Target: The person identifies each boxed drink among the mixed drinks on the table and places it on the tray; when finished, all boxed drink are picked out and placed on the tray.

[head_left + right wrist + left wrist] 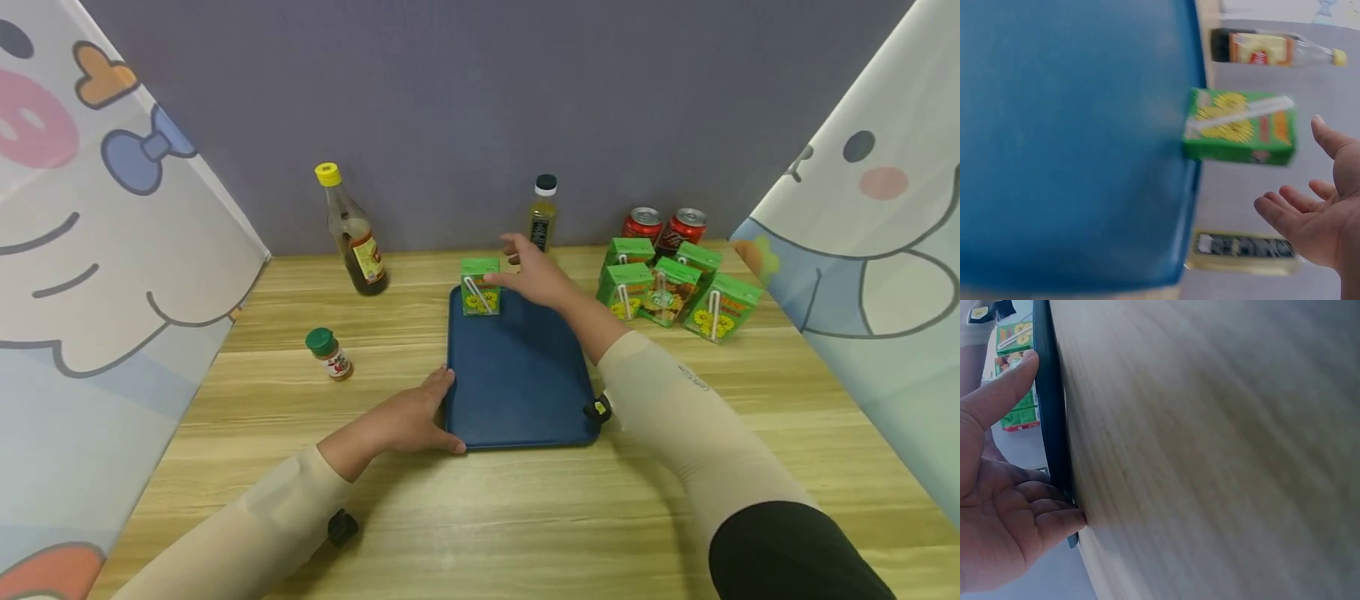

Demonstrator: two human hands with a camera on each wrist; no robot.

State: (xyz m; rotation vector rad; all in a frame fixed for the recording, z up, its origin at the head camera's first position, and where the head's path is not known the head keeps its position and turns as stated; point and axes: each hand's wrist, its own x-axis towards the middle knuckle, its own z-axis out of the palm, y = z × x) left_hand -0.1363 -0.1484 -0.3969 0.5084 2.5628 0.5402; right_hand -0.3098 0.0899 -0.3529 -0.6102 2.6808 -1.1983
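Observation:
A blue tray [517,375] lies on the wooden table. My left hand [408,418] touches its left edge near the front corner, thumb and fingers spread apart; in the left wrist view the fingertips [1063,519] meet the tray's rim [1050,394]. A green drink carton [480,287] with a white straw stands upright at the tray's back left corner. My right hand [536,277] hovers over the back of the tray, just right of that carton. In the right wrist view its fingers are spread, with a gap between them and the carton [1241,127].
Several green drink cartons [663,292] stand right of the tray, with two red cans [686,227] behind. A bottle of yellowish liquid [542,218] stands behind the tray. Leftward are a yellow-capped sauce bottle [358,242] and a green-lidded spice jar [330,354]. A grey partition [450,125] rises behind.

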